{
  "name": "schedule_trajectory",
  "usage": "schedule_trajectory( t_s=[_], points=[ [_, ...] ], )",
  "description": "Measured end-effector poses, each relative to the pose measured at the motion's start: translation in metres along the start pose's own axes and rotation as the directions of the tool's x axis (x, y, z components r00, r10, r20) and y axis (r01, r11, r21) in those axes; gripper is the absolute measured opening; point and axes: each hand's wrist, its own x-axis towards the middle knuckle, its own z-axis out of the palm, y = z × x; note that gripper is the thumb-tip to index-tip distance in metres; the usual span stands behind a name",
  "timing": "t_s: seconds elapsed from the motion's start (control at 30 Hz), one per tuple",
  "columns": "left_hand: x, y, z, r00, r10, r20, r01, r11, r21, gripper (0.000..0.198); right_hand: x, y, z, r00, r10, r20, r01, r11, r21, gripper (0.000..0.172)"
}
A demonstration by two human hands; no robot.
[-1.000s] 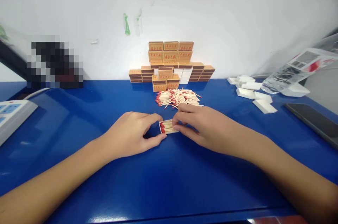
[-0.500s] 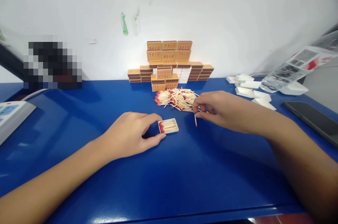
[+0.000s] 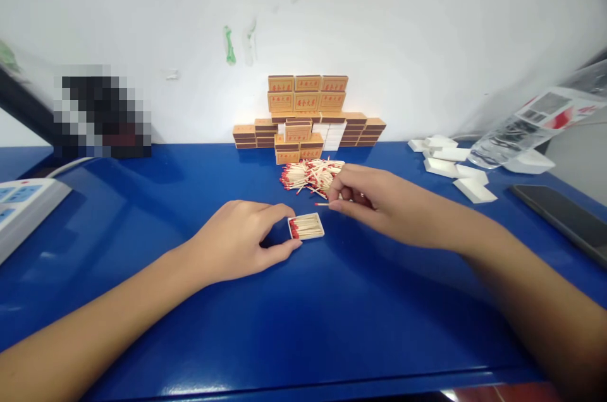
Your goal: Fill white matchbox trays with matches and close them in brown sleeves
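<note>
Middle of the table (image 3: pixel 303 326), just short of the loose pile of matches (image 3: pixel 306 176): the open tray (image 3: pixel 307 226) lies flat, part-filled, red heads to its left end.

- Your left hand (image 3: pixel 237 241) braces that left end, thumb and forefinger bent round it and touching it, the other fingers curled.
- Your right hand (image 3: pixel 374 200) has thumb and forefinger pinched shut on one match (image 3: pixel 321 203). It is held level, head pointing left, just past the tray's far right corner and not yet in it. You may hold more than one; cannot tell.

Change from half a second ago: the right hand was at the pile's right side with the match hanging downward. It has since come left toward the tray and the match has swung level. A second ago both hands were on the tray. Left hand and tray have not shifted, and the tray has taken no new match.
</note>
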Motion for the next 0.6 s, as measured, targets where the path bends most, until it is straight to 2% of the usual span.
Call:
schedule_trajectory(
  t_s=[0.07, 0.23, 0.5, 0.6],
  points=[
    [0.0, 0.0, 0.001, 1.0, 0.008, 0.0, -0.008, 1.0, -0.001, 0.028, 0.001, -0.014, 0.011, 0.999, -0.028, -0.043, 0.027, 0.999, -0.029, 0.012],
    [0.0, 0.001, 0.001, 1.0, 0.013, 0.001, -0.013, 1.0, 0.012, 0.026, 0.0, -0.023, 0.026, 0.998, -0.063, 0.015, 0.064, 0.992, -0.111, 0.012],
    [-0.001, -0.002, 0.002, 0.999, 0.041, -0.02, -0.041, 0.999, 0.011, 0.025, 0.002, -0.02, 0.018, 0.993, -0.112, -0.023, 0.109, 0.989, -0.099, 0.013],
    [-0.001, -0.001, 0.002, 0.999, 0.043, -0.027, -0.043, 0.999, 0.01, 0.025, 0.004, -0.005, 0.01, 0.991, -0.072, -0.11, 0.051, 0.982, -0.183, 0.014]
  ],
)
